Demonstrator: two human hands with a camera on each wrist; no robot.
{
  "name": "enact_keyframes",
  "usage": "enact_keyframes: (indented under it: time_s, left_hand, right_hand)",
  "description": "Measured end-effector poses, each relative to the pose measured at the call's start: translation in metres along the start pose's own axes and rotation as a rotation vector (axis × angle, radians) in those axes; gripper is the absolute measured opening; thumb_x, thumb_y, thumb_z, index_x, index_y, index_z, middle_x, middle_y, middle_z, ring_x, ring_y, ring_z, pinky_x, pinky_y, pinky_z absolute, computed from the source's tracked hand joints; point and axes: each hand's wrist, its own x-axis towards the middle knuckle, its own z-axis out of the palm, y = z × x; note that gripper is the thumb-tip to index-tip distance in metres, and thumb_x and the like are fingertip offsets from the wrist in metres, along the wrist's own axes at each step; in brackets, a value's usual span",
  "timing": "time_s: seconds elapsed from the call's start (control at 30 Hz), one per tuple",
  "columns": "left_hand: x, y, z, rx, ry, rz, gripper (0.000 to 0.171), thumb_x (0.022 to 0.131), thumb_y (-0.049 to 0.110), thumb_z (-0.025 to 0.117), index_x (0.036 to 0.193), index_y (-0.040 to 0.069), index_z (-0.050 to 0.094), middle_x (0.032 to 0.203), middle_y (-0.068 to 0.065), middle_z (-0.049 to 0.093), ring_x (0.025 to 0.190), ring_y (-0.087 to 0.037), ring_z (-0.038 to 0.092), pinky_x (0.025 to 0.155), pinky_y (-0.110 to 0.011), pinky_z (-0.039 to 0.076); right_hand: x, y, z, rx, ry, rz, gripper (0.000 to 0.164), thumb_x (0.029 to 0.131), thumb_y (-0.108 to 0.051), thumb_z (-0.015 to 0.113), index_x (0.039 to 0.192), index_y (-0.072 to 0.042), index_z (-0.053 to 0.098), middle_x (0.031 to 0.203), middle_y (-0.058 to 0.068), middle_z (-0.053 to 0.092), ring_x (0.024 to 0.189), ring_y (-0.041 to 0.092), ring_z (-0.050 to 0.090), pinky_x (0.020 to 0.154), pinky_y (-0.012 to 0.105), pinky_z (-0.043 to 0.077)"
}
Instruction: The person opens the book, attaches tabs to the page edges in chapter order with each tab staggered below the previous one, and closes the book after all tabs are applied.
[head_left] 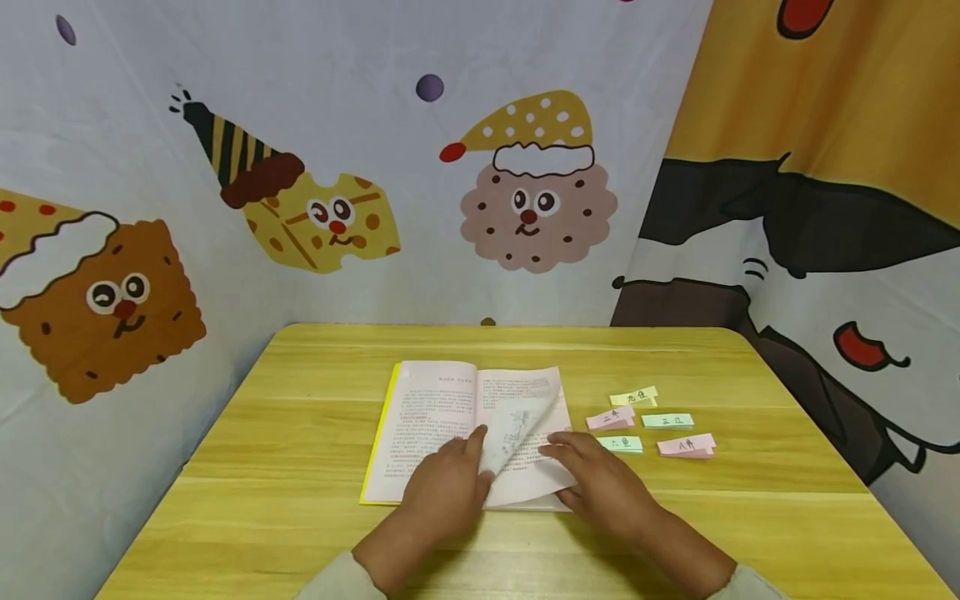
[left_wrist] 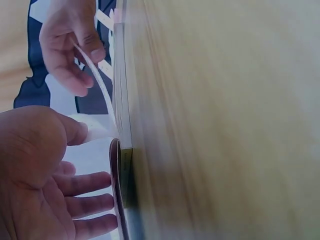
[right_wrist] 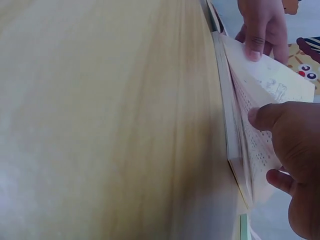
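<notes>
An open book (head_left: 431, 408) with printed text and a yellow cover edge lies on the table. My left hand (head_left: 448, 483) pinches a turning page (head_left: 512, 427) near the spine, between thumb and index finger; the page curls over and shows a drawing on its back. In the left wrist view its other fingers (left_wrist: 90, 205) reach to the left cover. My right hand (head_left: 609, 487) grips the outer edge of the right-hand pages (right_wrist: 255, 145), which bow up from the book. Its thumb lies on the printed side, with fingers beneath.
Several small folded paper slips with handwriting lie right of the book: a yellow one (head_left: 633, 397), pink ones such as the slip (head_left: 686, 446), and green ones such as the slip (head_left: 667, 422). The wooden table (head_left: 247, 467) meets a cartoon-printed cloth (head_left: 420, 292) behind.
</notes>
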Motion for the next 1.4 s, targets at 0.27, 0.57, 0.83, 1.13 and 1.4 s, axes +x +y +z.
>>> enact_keyframes:
  time_s: [0.27, 0.57, 0.83, 1.13, 1.4]
  left_hand:
    - [0.0027, 0.0, -0.001, -0.064, 0.116, -0.121, 0.086, 0.096, 0.038, 0.071, 0.158, -0.002, 0.026, 0.125, -0.024, 0.065, 0.112, -0.035, 0.066, 0.082, -0.047, 0.058]
    - [0.0027, -0.0049, 0.0, 0.033, 0.353, -0.137, 0.114, 0.081, 0.027, 0.087, 0.161, -0.003, 0.012, 0.14, -0.032, 0.047, 0.132, -0.046, 0.048, 0.081, -0.049, 0.058]
    - [0.0035, -0.0072, -0.0022, 0.17, 0.337, -0.143, 0.097, 0.078, 0.02, 0.083, 0.161, 0.013, 0.032, 0.164, -0.032, 0.009, 0.151, -0.052, -0.001, 0.117, -0.068, 0.01]
    - [0.0009, -0.0017, 0.0002, 0.167, 0.114, 0.11, 0.05, 0.087, -0.001, 0.073, 0.134, 0.016, 0.066, 0.158, -0.013, 0.042, 0.152, -0.042, 0.018, 0.121, -0.056, 0.017]
    - [-0.0012, -0.0005, 0.0018, 0.206, 0.021, 0.312, 0.038, 0.092, 0.002, 0.065, 0.126, 0.017, 0.07, 0.141, 0.001, 0.062, 0.142, -0.033, 0.044, 0.117, -0.045, 0.033]
  right_hand:
    - [-0.0022, 0.0034, 0.0027, 0.029, -0.063, -0.129, 0.034, 0.08, -0.013, 0.086, 0.113, -0.014, 0.075, 0.124, 0.003, 0.067, 0.118, 0.022, 0.06, 0.1, 0.043, 0.05]
    - [-0.0028, 0.0045, 0.0033, 0.057, -0.078, -0.14, 0.024, 0.082, -0.012, 0.085, 0.106, -0.013, 0.078, 0.117, 0.001, 0.07, 0.111, 0.021, 0.063, 0.098, 0.041, 0.051]
    - [-0.0029, 0.0045, 0.0042, 0.064, -0.08, -0.14, 0.024, 0.082, -0.013, 0.086, 0.104, -0.013, 0.078, 0.117, 0.0, 0.07, 0.11, 0.02, 0.063, 0.096, 0.04, 0.052]
    - [-0.0023, 0.0053, 0.0042, 0.07, -0.078, -0.14, 0.024, 0.081, -0.013, 0.086, 0.103, -0.014, 0.078, 0.117, 0.001, 0.07, 0.11, 0.021, 0.063, 0.096, 0.04, 0.052]
    - [-0.0034, 0.0053, 0.0049, 0.064, -0.108, -0.113, 0.023, 0.083, -0.014, 0.085, 0.106, -0.015, 0.078, 0.12, 0.0, 0.069, 0.114, 0.02, 0.062, 0.099, 0.041, 0.051]
